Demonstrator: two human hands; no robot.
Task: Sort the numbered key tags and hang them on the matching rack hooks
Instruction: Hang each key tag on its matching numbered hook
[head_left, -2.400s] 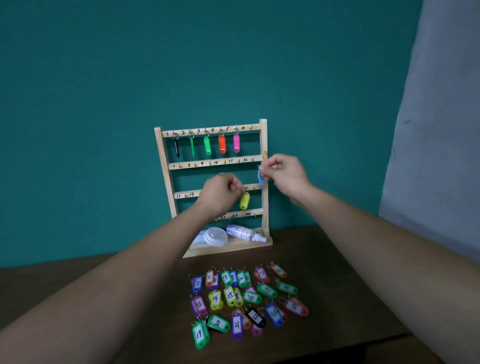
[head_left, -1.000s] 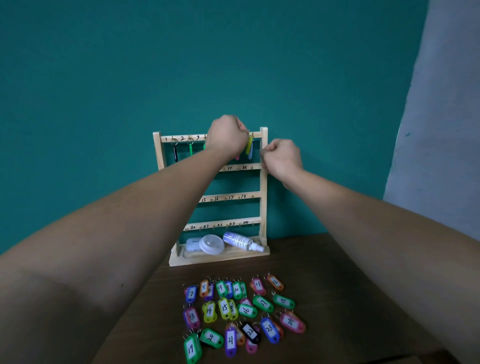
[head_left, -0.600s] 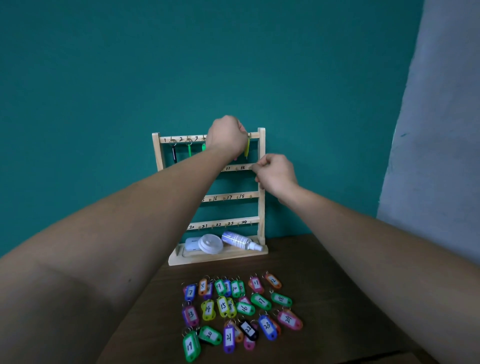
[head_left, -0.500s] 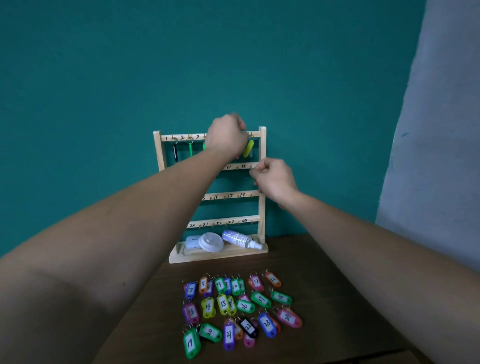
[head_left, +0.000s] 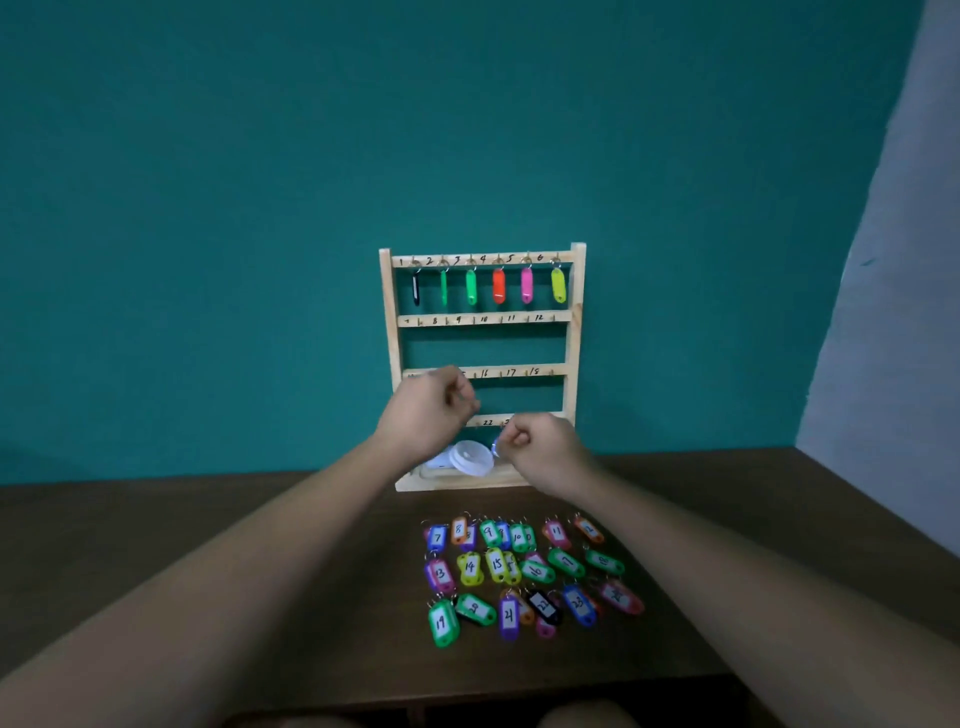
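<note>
- Left hand (head_left: 423, 413) is curled with the fingertips pinched together in front of the third rail of the rack (head_left: 575, 332); whether it grips anything, cannot tell.
- Right hand (head_left: 540, 451) is clenched in a fist before the fourth rail, with a blue tag (head_left: 496, 446) peeping out at the thumb side.
- Rack: four numbered rails, upright on the bench (head_left: 208, 530) against the teal wall (head_left: 467, 130).
- Top rail carries six hanging tags, hooks 1 to 6: black (head_left: 415, 289), two green, orange (head_left: 498, 285), pink (head_left: 527, 285), yellow (head_left: 558, 285). The lower three rails hold no tags in their visible parts.
- Loose tags (head_left: 519, 571) lie on the bench in three rough rows in front of the rack, readable numbers from 7 to 24; several overlap, exact count unclear.
- White round lid (head_left: 470, 457) sits on the rack's base tray.
- Versus half a second ago: the left hand was up at hook 6 with the yellow tag; that tag now hangs free, and both hands have dropped to the lower rails.
</note>
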